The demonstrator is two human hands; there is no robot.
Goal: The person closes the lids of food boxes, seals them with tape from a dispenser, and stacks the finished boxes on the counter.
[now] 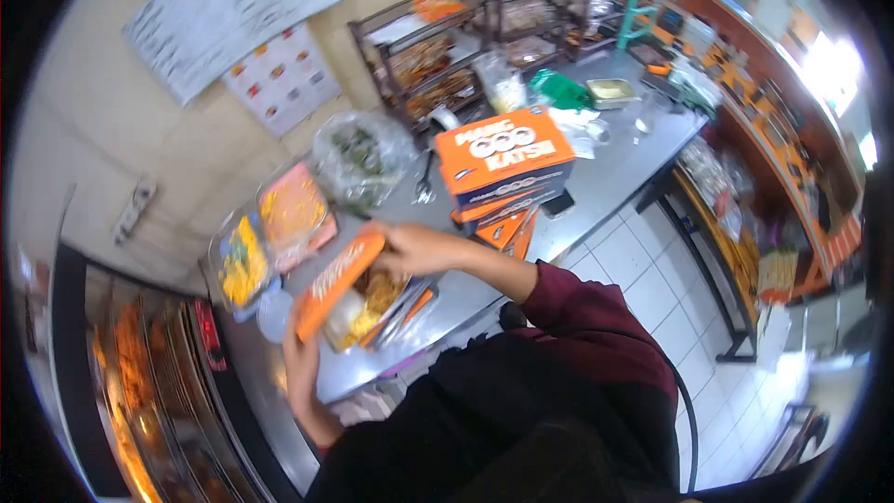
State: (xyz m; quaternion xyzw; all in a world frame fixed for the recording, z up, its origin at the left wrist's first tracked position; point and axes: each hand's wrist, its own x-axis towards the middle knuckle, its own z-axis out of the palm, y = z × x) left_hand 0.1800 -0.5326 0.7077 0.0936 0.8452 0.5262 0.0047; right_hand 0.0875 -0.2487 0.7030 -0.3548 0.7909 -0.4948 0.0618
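Note:
In front of me an orange takeaway food box (380, 315) stands with its lid (341, 285) raised. Inside I see white rice, brown fried food and yellow bits. My right hand (402, 250) grips the lid's far end. My left hand (300, 346) holds its near end, the fingers partly hidden by the lid. Beyond the lid are a tub of yellow strips (242, 265) and a tub with an orange-pink topping (294, 210). A clear bag of green leaves (358, 156) lies beside them. To the right stands a stack of closed orange boxes (506, 154).
A heated display cabinet (163, 391) with fried food stands at the left. Dark racks (414, 56) line the wall. Further along the steel table (605, 154) are a green packet (561, 89), a metal tray (611, 91) and a phone (559, 205). A wooden counter (792, 158) runs at the right.

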